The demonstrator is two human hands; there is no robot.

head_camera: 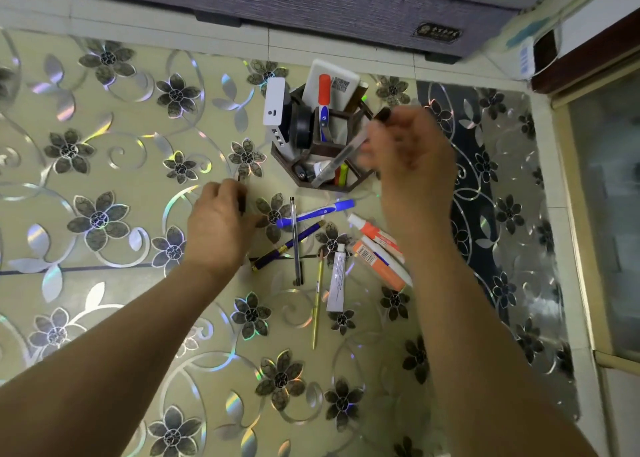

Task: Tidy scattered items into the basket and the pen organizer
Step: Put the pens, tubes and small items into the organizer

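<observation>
Hovering over flowered mat [104, 165], left hand [218, 228] pinches small dark item, identity unclear. Loose pens [313, 212], white tube [336, 281], orange box [379, 260] lie between forearms. Right hand [412, 165], blurred, grips clear pen [341, 160] slanted into dark pen organizer [323, 137], hiding organizer's right edge.

Head camera, looking steeply down

It sits close above both forearms; the left hand [221, 228] and right hand [412, 165] fall mid-frame, floor beyond them.
</observation>
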